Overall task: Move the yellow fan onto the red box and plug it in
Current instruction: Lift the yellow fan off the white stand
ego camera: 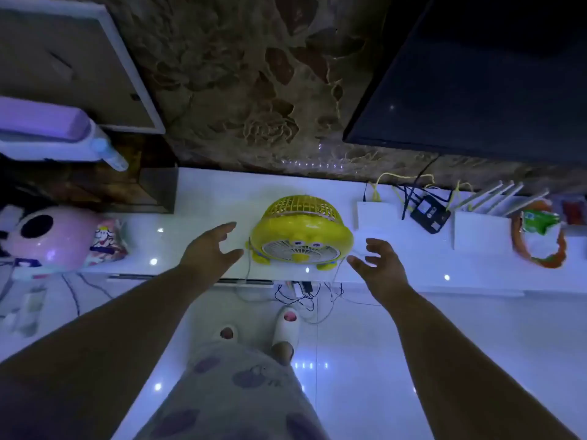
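The yellow fan (pixel 301 231) stands upright near the front edge of a long white shelf (pixel 206 198), its grille face toward me. A thin pale cord hangs from it over the edge toward a tangle of cables and a power strip (pixel 300 289) on the floor. My left hand (pixel 209 249) hovers just left of the fan, fingers spread, not touching it. On the fan's right my right hand (pixel 378 265) is also spread, a small gap away. I see no red box in view.
A pink round toy (pixel 50 239) and a printed pouch sit at the shelf's left. Right of the fan are a white box (pixel 378 217), a black device (pixel 430 214) with cables, a router, and an orange ring (pixel 540 239). A dark TV hangs above. My slippered feet stand on the glossy floor.
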A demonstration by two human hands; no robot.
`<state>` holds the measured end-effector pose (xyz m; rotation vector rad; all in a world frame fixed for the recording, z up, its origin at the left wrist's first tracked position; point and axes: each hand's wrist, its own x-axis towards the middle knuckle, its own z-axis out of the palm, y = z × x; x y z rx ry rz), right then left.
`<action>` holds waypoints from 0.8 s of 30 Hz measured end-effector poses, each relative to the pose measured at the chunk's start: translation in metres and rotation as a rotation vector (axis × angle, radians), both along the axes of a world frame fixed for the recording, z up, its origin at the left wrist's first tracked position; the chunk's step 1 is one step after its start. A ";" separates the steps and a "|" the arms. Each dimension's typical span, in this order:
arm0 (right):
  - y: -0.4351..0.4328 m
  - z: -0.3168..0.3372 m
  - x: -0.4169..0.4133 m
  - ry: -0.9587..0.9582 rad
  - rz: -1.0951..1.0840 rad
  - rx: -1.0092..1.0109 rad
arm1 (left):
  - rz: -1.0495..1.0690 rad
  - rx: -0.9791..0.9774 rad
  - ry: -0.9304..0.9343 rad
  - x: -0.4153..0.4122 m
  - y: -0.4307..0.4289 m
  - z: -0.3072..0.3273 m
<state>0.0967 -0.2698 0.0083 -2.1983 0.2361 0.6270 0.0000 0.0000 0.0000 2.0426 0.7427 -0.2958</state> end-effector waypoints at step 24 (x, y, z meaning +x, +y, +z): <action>-0.001 -0.124 0.079 0.118 0.414 -0.105 | -0.025 -0.011 0.045 0.063 -0.019 -0.124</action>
